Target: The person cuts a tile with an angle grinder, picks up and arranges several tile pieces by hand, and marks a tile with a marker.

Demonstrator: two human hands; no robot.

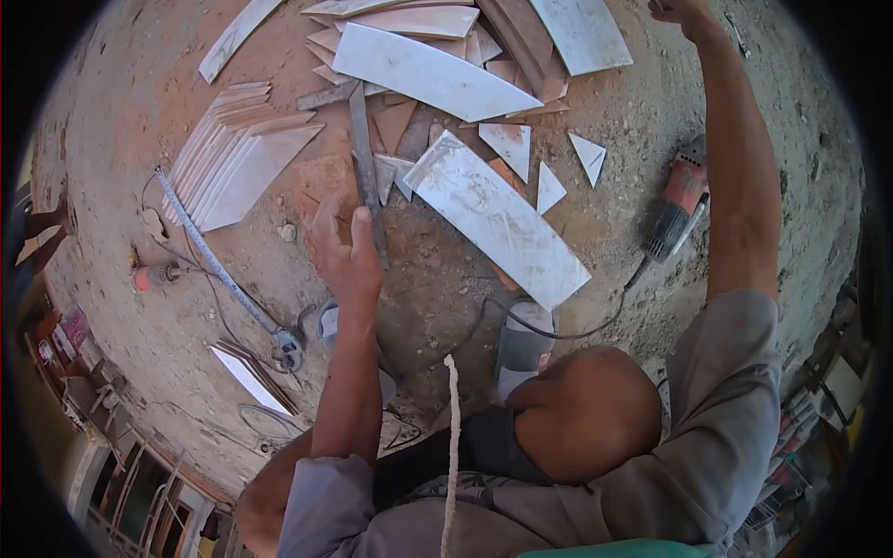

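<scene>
My left hand is low over the ground with thumb and fingers apart, its thumb right beside the long arm of a metal try square. A white rectangular tile lies slantwise just in front of my feet. My right hand is stretched far out to the upper right, partly cut off by the frame edge. Its fingers are curled together, and what they hold, if anything, I cannot tell. Small triangular tile offcuts lie between the rectangular tile and a long, pointed white tile piece.
A red and black angle grinder lies to the right, its cord running past my shoe. On the left, an extended tape measure lies near a fanned stack of cut tiles and another red tool. Another person's feet show at far left.
</scene>
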